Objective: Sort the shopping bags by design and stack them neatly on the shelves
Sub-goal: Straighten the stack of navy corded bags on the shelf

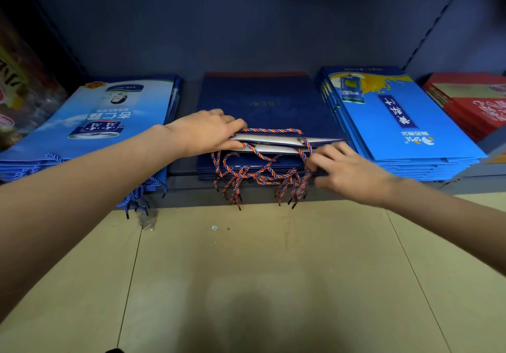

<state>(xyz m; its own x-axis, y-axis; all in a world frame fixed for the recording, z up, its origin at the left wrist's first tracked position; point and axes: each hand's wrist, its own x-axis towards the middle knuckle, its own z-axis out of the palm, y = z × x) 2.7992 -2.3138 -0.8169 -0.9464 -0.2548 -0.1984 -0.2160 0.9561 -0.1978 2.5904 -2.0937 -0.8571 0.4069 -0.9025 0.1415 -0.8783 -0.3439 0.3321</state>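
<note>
1. On the shelf [273, 188], the navy bags [269, 106] lie stacked between two light-blue piles.
2. Left hand [208, 131] grips the navy bags' front-left edge.
3. Right hand [345, 169] pinches their cords [262, 174] at front right.

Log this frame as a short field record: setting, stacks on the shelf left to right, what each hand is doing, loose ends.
setting: low shelf above tiled floor
stacks, left to right: light blue bags; navy bags; bright blue bags; red bags
left hand: grips the top navy bags' front edge
right hand: fingers curled at the braided handles
loose ends: braided handles hang over the shelf front
</note>
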